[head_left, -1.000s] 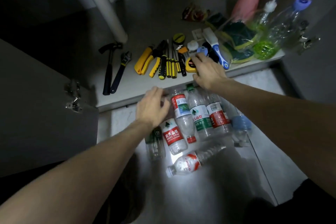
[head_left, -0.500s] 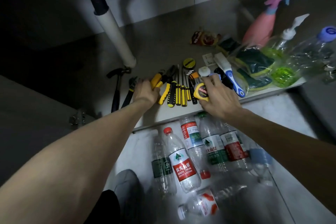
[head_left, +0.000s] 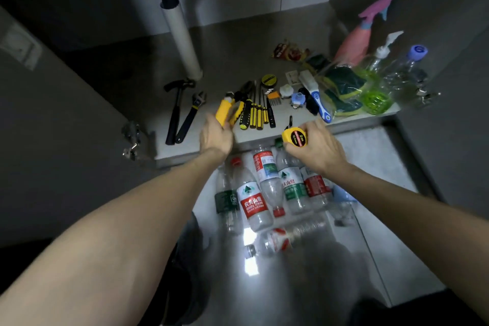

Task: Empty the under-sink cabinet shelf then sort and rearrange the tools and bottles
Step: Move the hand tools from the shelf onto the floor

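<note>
My right hand (head_left: 316, 148) grips a yellow tape measure (head_left: 295, 136), lifted just off the front edge of the cabinet shelf (head_left: 264, 137). My left hand (head_left: 215, 136) closes on a yellow-handled tool (head_left: 223, 111) at the left end of a row of pliers and yellow-black screwdrivers (head_left: 255, 114). A hammer (head_left: 176, 111) and an adjustable wrench (head_left: 191, 116) lie further left. Several plastic water bottles (head_left: 254, 201) lie on the floor below the shelf edge, between my arms.
A white drain pipe (head_left: 182, 40) stands at the shelf's back left. On the right are sponges in a bag (head_left: 341, 85), a blue-white brush (head_left: 318, 102), a pink spray bottle (head_left: 354, 42), a green soap dispenser (head_left: 375, 92) and a clear bottle (head_left: 407, 69). A door hinge (head_left: 131, 137) sticks out left.
My right hand has lifted the tape measure off the shelf and drawn it back toward me. My left hand moved from the bottles up to the shelf and closed on the yellow-handled tool.
</note>
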Available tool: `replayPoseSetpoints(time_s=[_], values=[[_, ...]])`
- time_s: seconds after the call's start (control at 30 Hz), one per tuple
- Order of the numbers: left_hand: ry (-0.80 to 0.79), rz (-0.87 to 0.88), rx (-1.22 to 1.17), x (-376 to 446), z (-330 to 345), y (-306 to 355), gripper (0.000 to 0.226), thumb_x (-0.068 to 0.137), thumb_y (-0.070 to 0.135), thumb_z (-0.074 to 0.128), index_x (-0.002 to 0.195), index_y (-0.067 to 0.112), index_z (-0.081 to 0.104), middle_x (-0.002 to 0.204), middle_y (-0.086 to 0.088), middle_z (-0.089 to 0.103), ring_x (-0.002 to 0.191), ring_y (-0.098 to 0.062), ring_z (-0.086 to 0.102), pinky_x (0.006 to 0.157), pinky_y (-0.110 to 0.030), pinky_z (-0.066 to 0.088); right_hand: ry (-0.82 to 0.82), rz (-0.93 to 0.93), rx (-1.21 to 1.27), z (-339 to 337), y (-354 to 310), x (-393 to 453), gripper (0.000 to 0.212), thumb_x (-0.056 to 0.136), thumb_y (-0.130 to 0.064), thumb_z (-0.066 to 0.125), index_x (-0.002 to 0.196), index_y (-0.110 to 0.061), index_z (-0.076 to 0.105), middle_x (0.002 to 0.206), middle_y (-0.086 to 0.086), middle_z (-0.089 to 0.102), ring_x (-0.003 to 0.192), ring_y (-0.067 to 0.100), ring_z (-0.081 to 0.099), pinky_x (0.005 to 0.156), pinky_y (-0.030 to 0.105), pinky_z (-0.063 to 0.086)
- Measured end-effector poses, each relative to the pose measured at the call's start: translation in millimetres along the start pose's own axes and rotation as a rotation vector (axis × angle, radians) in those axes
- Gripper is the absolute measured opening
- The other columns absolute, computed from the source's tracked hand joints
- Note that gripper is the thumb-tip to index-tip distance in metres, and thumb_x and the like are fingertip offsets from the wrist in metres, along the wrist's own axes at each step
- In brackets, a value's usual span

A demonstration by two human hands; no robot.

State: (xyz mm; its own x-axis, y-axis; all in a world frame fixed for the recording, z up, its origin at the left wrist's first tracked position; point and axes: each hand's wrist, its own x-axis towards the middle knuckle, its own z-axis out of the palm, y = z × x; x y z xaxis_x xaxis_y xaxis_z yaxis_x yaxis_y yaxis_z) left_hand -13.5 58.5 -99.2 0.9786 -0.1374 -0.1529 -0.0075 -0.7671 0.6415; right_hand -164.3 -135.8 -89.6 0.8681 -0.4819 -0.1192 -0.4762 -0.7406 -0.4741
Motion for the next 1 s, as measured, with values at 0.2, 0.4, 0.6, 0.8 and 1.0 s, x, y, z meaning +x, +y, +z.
replayPoseSetpoints(time_s=[0.2,0.4,0.6,0.8,1.0], values=[[-0.181,-0.076,0.059,-130.6,0.6,-41.0,0.032,0.094,0.037,0.053,0.119,0.018,0.047,0.1,-0.013,0.063,0.081,-0.031,0.06,0.061,-0.032,0.039,-0.15,0.074,-0.058,-9.1,19.4,-98.5,0.057,0.075,-0.059,0.069,0.112,-0.02,0.051,0.112,0.0,0.054,0.099,0.023,0.059,0.083,0.042,0.052],[-0.403,-0.512,-0.092,-236.2,12.9,-96.3,0.038,0.086,0.039,0.065,0.107,0.007,0.068,0.108,-0.016,0.071,0.098,-0.033,0.068,0.084,-0.035,0.056,-0.375,0.134,-0.094,5.3,26.2,-190.4,0.052,0.076,-0.048,0.073,0.11,-0.019,0.048,0.117,0.005,0.056,0.1,0.026,0.058,0.083,0.04,0.05],[-0.467,-0.705,-0.092,-315.6,42.1,-123.2,0.032,0.087,0.032,0.061,0.11,0.009,0.062,0.114,-0.012,0.067,0.105,-0.033,0.064,0.092,-0.036,0.053,-0.506,0.294,-0.121,51.3,34.9,-278.4,0.055,0.081,-0.041,0.071,0.124,-0.014,0.049,0.129,0.008,0.05,0.113,0.031,0.059,0.094,0.036,0.049],[-0.391,-0.745,-0.012,-326.4,49.6,-145.8,0.022,0.083,0.025,0.067,0.097,0.011,0.057,0.113,-0.013,0.066,0.105,-0.033,0.064,0.084,-0.032,0.051,-0.533,0.381,-0.133,87.0,43.1,-318.1,0.053,0.085,-0.045,0.067,0.126,-0.016,0.049,0.128,0.006,0.049,0.113,0.031,0.059,0.093,0.041,0.051],[-0.42,-0.801,-0.024,-305.3,57.7,-163.0,0.039,0.073,0.024,0.078,0.106,0.009,0.065,0.108,-0.011,0.069,0.1,-0.029,0.067,0.082,-0.029,0.054,-0.574,0.32,-0.032,109.4,42.0,-295.0,0.048,0.087,-0.039,0.069,0.123,-0.014,0.049,0.126,0.007,0.047,0.111,0.031,0.057,0.089,0.039,0.051]])
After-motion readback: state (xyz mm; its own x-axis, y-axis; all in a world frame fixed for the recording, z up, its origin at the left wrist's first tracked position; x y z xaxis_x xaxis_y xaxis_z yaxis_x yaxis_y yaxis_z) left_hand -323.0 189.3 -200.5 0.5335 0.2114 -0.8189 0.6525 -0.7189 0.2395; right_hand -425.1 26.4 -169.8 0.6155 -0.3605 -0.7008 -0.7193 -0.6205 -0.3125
